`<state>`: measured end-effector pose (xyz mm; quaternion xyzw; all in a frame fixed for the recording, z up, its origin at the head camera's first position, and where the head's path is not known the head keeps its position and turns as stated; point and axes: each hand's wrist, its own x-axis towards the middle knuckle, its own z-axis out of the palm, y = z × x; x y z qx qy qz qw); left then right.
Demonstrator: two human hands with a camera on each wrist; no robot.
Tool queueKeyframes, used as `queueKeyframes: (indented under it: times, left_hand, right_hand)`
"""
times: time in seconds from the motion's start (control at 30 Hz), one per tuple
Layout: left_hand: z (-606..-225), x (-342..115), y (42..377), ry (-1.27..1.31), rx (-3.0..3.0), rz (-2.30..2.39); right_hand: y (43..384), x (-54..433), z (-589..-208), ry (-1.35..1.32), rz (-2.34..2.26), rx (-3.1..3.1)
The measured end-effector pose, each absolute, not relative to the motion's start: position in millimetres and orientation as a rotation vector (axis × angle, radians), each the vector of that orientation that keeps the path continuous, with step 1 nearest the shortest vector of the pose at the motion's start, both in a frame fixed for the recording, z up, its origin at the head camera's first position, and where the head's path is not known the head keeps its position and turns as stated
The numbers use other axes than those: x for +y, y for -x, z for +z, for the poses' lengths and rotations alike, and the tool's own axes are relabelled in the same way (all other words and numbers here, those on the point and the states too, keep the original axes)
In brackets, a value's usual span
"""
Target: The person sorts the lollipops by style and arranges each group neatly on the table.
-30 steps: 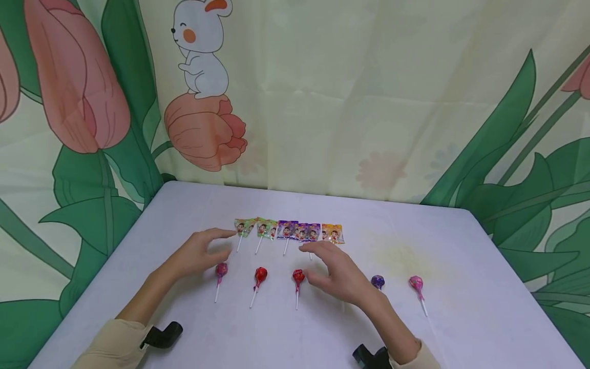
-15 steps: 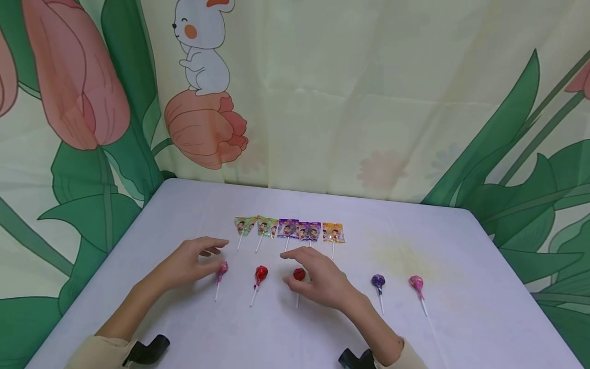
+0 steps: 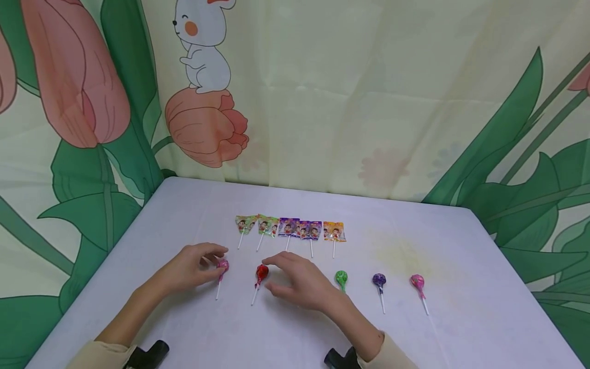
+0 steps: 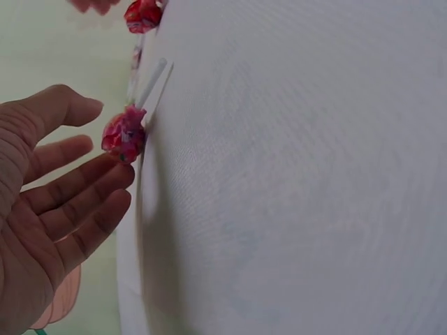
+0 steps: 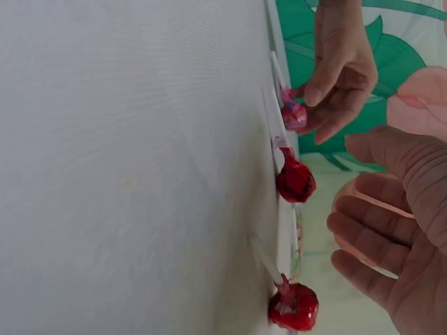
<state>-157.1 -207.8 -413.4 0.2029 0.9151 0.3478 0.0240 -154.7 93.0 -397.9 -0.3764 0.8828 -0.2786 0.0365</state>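
On white table (image 3: pixel 258 341), pink shiny-wrapped ball lollipop (image 3: pixel 224 265) three o'clock from left hand (image 3: pixel 188 267), red shiny-wrapped ball lollipop (image 3: pixel 262 272) nine o'clock from right hand (image 3: pixel 301 281); both hands loose, empty. Probably reaching; pickup calls for pinching.

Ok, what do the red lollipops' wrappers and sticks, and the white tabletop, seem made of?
Wrappers: probably thin plastic film, given the glossy, crinkled look. Sticks: smooth white, so plastic or rolled paper. Tabletop: apparently matte cloth, with fine weave-like texture.

In the head view, the right hand (image 3: pixel 297 281) hid one red lollipop (image 5: pixel 295 307) at lower centre; the top edge cropped the upper-left rabbit (image 3: pixel 205 31); print on the wrappers (image 3: pixel 289 226) was illegibly small.
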Motion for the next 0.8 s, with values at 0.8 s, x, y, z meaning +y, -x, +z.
queueKeyframes:
  times: [0.8]
  left_hand:
    - [-421,-208,161,-0.673,2.827,1.075]
  right_hand:
    - [171,60,-417,1.027,-0.864,2.707]
